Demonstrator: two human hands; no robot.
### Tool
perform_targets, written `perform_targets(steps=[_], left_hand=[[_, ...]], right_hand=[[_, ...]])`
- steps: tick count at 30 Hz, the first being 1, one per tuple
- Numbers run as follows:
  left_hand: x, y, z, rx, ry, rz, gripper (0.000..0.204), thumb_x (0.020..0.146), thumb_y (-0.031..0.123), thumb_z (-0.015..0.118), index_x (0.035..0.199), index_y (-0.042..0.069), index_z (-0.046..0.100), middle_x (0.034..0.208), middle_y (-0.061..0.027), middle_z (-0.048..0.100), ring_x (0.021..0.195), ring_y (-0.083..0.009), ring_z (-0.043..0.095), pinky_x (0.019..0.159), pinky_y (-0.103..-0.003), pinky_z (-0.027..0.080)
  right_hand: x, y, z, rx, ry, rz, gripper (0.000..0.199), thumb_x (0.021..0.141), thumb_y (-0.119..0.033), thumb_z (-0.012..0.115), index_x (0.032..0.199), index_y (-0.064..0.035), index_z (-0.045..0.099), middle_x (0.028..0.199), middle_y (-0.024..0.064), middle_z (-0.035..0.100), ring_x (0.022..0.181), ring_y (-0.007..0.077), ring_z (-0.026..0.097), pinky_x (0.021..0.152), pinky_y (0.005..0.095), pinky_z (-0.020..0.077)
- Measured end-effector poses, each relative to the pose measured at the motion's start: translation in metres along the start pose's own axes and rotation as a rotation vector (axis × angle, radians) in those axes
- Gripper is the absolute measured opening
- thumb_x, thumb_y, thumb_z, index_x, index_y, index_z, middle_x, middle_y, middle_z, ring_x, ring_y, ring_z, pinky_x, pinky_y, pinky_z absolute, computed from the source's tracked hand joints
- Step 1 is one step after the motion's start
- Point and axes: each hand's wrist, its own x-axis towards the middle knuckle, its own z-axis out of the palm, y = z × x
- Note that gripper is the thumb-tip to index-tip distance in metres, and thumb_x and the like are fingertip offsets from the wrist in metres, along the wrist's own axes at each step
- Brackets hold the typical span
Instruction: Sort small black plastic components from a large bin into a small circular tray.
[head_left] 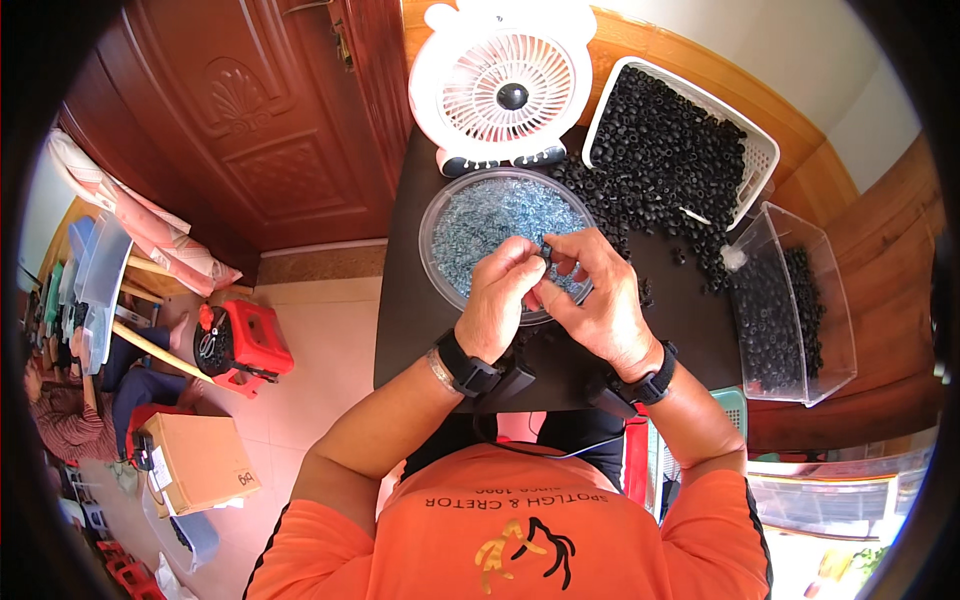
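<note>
Hands meet over the round dish point(440, 215) of blue-grey bits: left hand point(500, 300) and right hand point(597, 300) pinch one small black ring point(546, 253) between fingertips. Steady grip, working low over the dish, seems wise.

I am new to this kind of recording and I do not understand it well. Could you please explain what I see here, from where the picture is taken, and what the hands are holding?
There is no machine here: a person works with two bare hands. The single picture comes from a wide camera worn on the head, looking down, so straight edges bend near the rim. The left hand and right hand meet above a black table and pinch a small black part between the fingertips. Under them sits a round clear bowl of small blue pieces. Behind it stands a white fan. To the right, a white basket and a clear bin hold many black rings, with some spilled on the table.
</note>
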Motion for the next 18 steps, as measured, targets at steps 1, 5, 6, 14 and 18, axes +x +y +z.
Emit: perform_targets(steps=[1, 5, 6, 14, 18], left_hand=[[0.000, -0.001, 0.000, 0.001, -0.001, 0.001, 0.018, 0.093, 0.019, 0.048, 0.094, 0.002, 0.054, 0.077, -0.0017, 0.054, 0.067, -0.0086, 0.052, 0.061, -0.023, 0.043], [0.002, -0.010, -0.002, -0.042, -0.058, -0.015, 0.017, 0.092, 0.018, 0.048, 0.095, 0.002, 0.054, 0.079, -0.0016, 0.054, 0.069, -0.0088, 0.052, 0.062, -0.023, 0.043], [0.002, -0.011, -0.002, -0.059, -0.059, -0.008, 0.017, 0.093, 0.018, 0.047, 0.096, 0.003, 0.054, 0.079, -0.0017, 0.054, 0.069, -0.0088, 0.052, 0.063, -0.023, 0.043], [0.003, -0.010, -0.002, -0.126, -0.110, -0.101, 0.024, 0.095, 0.023, 0.046, 0.098, 0.001, 0.055, 0.080, -0.0040, 0.059, 0.067, -0.0101, 0.055, 0.062, -0.023, 0.044], [0.001, -0.009, -0.002, -0.132, -0.114, -0.094, 0.024, 0.095, 0.023, 0.046, 0.098, 0.001, 0.055, 0.076, -0.0042, 0.059, 0.063, -0.0099, 0.055, 0.058, -0.022, 0.044]], right_hand=[[-0.001, 0.002, 0.002, 0.000, 0.001, -0.001, 0.035, 0.071, -0.004, 0.072, 0.104, -0.0032, 0.060, 0.085, 0.0097, 0.061, 0.071, 0.0210, 0.061, 0.063, 0.0313, 0.0511], [-0.003, 0.012, 0.009, -0.008, 0.090, -0.051, 0.035, 0.067, -0.004, 0.075, 0.098, -0.0031, 0.059, 0.085, 0.0098, 0.061, 0.074, 0.0233, 0.062, 0.065, 0.0328, 0.0515], [-0.003, 0.014, 0.009, -0.008, 0.105, -0.060, 0.035, 0.065, -0.004, 0.076, 0.097, -0.0031, 0.059, 0.085, 0.0099, 0.061, 0.076, 0.0247, 0.062, 0.066, 0.0337, 0.0515], [-0.001, 0.022, 0.003, -0.066, 0.112, -0.141, 0.033, 0.063, -0.004, 0.075, 0.093, -0.0027, 0.061, 0.084, 0.0108, 0.062, 0.079, 0.0304, 0.061, 0.070, 0.0375, 0.0505], [0.001, 0.020, 0.002, -0.116, 0.099, -0.201, 0.032, 0.062, -0.004, 0.075, 0.091, -0.0024, 0.061, 0.083, 0.0114, 0.062, 0.077, 0.0311, 0.060, 0.068, 0.0381, 0.0498]])
